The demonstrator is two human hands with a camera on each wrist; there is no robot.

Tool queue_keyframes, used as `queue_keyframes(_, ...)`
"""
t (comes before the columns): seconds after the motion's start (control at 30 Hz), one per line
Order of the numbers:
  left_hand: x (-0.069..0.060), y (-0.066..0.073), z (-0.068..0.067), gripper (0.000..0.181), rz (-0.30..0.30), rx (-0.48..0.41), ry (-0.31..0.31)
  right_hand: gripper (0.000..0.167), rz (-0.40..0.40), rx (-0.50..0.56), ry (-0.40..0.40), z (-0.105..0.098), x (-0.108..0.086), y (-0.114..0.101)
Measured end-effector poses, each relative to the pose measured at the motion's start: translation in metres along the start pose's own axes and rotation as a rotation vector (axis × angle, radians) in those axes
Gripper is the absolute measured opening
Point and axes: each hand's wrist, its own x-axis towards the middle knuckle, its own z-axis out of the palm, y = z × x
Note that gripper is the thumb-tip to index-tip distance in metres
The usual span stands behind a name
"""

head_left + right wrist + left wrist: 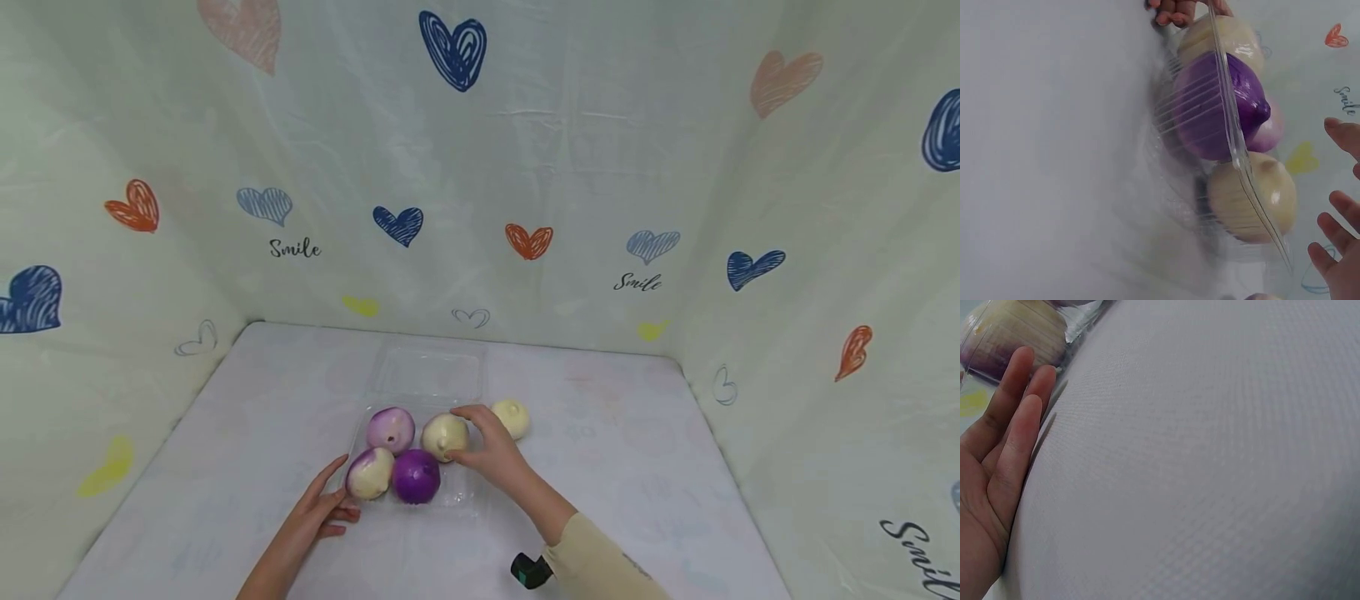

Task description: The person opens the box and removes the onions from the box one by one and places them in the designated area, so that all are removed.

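Note:
A clear plastic clamshell box (457,497) lies on the table with its lid (429,372) folded back. Inside sit a pinkish-purple onion (391,430), a cream onion with a purple patch (370,473), a deep purple onion (416,477) and a cream onion (445,437). Around that last one my right hand (491,450) spreads its thumb and fingers; the right wrist view shows the fingers (1335,234) apart from the cream onion (1254,197). My left hand (313,511) rests by the box's left side, fingers extended, fingertips (1021,362) close to the wall.
Another cream onion (511,417) lies on the white table (600,467) outside the box, just beyond my right hand. A small black device (530,571) is beside the right sleeve (600,562). A heart-patterned curtain (577,167) surrounds the table's back and sides.

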Motion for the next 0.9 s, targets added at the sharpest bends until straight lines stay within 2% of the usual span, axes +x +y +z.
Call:
queue_keyframes(0.2,0.001,0.001,0.000,0.063,0.008,-0.010,-0.003,0.058,-0.019,-0.035,-0.058,0.012,0.001,-0.003)
queue_keyframes(0.4,0.001,0.001,0.000,0.063,0.012,-0.020,-0.009,0.058,-0.107,-0.065,-0.125,0.021,0.001,-0.006)
queue_keyframes(0.47,0.001,0.002,0.000,0.064,0.013,-0.021,-0.010,0.057,-0.146,-0.104,-0.149,0.022,0.001,-0.008)
queue_keyframes(0.6,0.001,0.002,0.001,0.063,0.008,-0.020,0.000,0.054,-0.282,-0.273,-0.185,0.023,0.002,-0.011)
queue_keyframes(0.67,0.000,0.002,0.001,0.063,0.012,-0.018,0.005,0.054,-0.315,-0.342,-0.210,0.023,0.003,-0.012)
queue_keyframes(0.9,-0.001,0.001,0.001,0.059,0.042,-0.021,0.000,0.058,-0.250,-0.464,-0.342,0.023,0.005,-0.015)
